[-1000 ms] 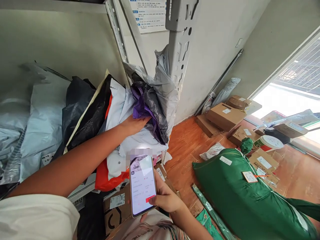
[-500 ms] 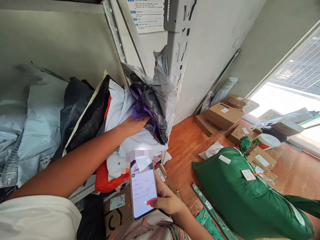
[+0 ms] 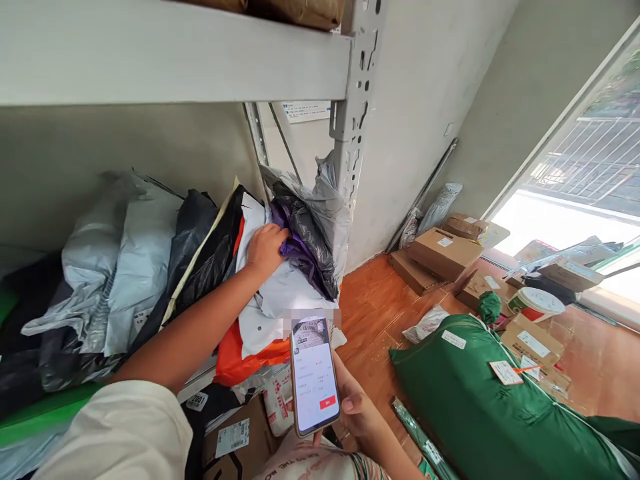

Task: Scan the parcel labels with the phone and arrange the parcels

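Note:
My right hand is wrapped round a smartphone, held upright with its screen towards me. A label picture fills the top of the screen, and a red button sits near the bottom. My thumb rests at the phone's right edge. My left hand reaches in among the parcels, its fingers curled on the edge of a purple mailing bag. Some fingertips are hidden. Beneath that hand lies a white mailing bag, over an orange-red bag. A black bag leans against the purple one.
Grey and black mailing bags stand along the shelf to the left. A perforated metal post and a white beam frame it. Cardboard boxes and a large green sack lie on the floor at right.
The view has tipped upward, showing the shelf beam. My left hand has drawn back from behind the purple bag to its edge. My right thumb has left the screen's red button.

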The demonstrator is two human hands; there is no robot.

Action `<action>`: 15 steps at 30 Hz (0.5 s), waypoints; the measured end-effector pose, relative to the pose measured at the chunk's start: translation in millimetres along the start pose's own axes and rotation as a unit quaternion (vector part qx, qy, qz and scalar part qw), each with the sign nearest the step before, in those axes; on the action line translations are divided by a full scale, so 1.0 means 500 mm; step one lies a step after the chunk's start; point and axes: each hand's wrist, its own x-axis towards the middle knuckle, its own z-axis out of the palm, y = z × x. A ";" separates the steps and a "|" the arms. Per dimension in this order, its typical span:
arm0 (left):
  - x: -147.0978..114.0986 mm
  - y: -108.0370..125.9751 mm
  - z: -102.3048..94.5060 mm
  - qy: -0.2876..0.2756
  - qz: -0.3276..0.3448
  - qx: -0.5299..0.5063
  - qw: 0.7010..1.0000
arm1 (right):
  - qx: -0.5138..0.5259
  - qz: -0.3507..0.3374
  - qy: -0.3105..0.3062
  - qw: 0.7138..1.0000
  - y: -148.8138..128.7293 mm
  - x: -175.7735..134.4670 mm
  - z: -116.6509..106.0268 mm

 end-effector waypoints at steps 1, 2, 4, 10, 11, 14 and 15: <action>0.002 0.000 -0.018 -0.010 0.032 0.020 0.999 | -0.004 -0.007 0.011 1.000 -0.003 -0.008 0.004; 0.003 -0.001 -0.037 -0.016 0.068 0.032 0.997 | -0.009 -0.014 0.023 1.000 -0.005 -0.015 0.007; -0.005 -0.006 -0.071 -0.041 0.164 0.034 0.985 | -0.019 -0.027 0.045 0.998 -0.007 -0.030 0.010; -0.086 -0.029 -0.114 -0.151 0.349 -0.024 0.924 | -0.041 -0.066 0.100 0.992 -0.001 -0.063 -0.004; -0.094 -0.028 -0.113 -0.167 0.344 -0.033 0.923 | -0.043 -0.075 0.110 0.990 0.000 -0.067 -0.008; -0.077 -0.014 -0.101 -0.254 0.285 -0.050 0.923 | -0.059 -0.095 0.134 0.985 -0.004 -0.078 -0.021; -0.058 -0.006 -0.092 -0.287 0.255 -0.058 0.921 | -0.065 -0.097 0.138 0.984 -0.007 -0.080 -0.025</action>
